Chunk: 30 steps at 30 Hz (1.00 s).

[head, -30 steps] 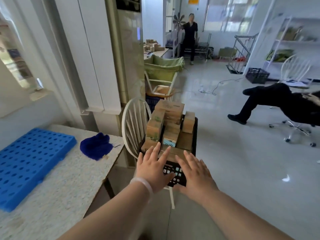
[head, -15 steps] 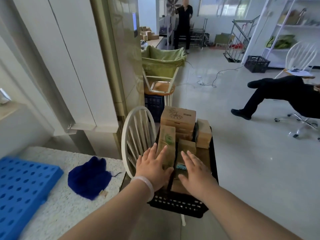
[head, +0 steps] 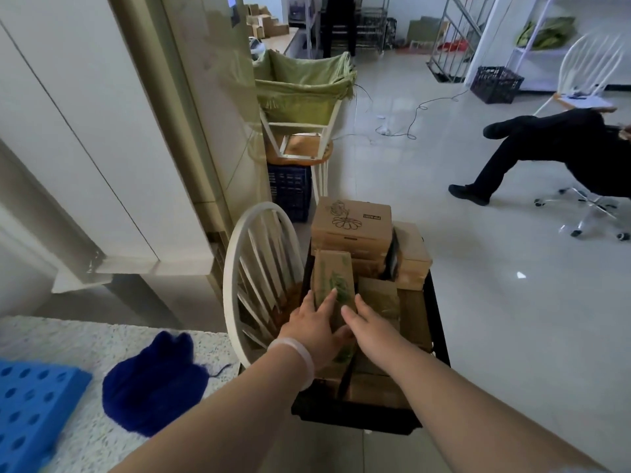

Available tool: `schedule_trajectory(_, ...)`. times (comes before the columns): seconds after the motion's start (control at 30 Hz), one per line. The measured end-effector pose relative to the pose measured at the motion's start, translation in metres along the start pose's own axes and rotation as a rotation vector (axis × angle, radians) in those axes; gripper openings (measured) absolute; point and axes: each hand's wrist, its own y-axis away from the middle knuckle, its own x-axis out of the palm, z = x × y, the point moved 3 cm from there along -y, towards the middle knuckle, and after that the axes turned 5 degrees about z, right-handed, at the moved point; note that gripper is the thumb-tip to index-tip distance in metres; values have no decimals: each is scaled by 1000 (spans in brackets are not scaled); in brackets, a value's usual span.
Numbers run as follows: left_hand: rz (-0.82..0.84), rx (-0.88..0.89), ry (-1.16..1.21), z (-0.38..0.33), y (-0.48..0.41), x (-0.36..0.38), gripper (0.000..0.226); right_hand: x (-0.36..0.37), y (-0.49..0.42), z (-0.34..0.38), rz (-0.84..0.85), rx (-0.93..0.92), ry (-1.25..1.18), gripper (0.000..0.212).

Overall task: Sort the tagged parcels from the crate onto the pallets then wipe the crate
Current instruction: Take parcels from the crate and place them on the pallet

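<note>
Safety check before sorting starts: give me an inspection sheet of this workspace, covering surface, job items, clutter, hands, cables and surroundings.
Surface: speckled counter, lower left.
Job's things: black crate full of cardboard parcels on a white chair; blue pallet and blue cloth on the counter.
Clutter: nothing seen.
Hands: left hand and right hand rest flat against the green-printed parcel.
Cables: cable loose across the floor.
Surroundings: seated person at right; green sack behind.

My one wide head camera looks forward and down, close over the crate (head: 440,336) beside the counter (head: 85,339), room beyond
</note>
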Motion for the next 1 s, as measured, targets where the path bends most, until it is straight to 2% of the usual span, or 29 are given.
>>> schedule_trajectory(0.2, -87, -16, 237, 7, -4, -3, 87, 3, -1, 1, 18, -96, -210, 55)
schedule_trajectory(0.37, -212, -107, 468, 13, 17, -15, 92, 7, 12, 15, 35, -192, -241, 46)
schedule_trajectory(0.5, -312, -39, 702, 21, 42, -22, 84, 1, 16, 27, -32, -308, -120, 45)
schedule_trajectory(0.6, -359, -16, 925, 20, 68, -23, 74, -11, 19, 39, -103, -363, 40, 62)
schedule_trajectory(0.67, -389, 28, 1047, 14, 88, -22, 71, -15, 23, 44, -52, -361, 106, 72)
schedule_trajectory(0.77, -448, 53, 1130, 7, 113, -16, 75, -14, 34, 42, 46, -416, 177, 76)
schedule_trajectory(0.87, -511, -2, 1294, 4, 137, -2, 72, -15, 50, 37, 28, -457, 226, 76)
schedule_trajectory(1.0, -602, -70, 1340, 1, 168, 23, 72, -7, 65, 27, 174, -456, 245, 73)
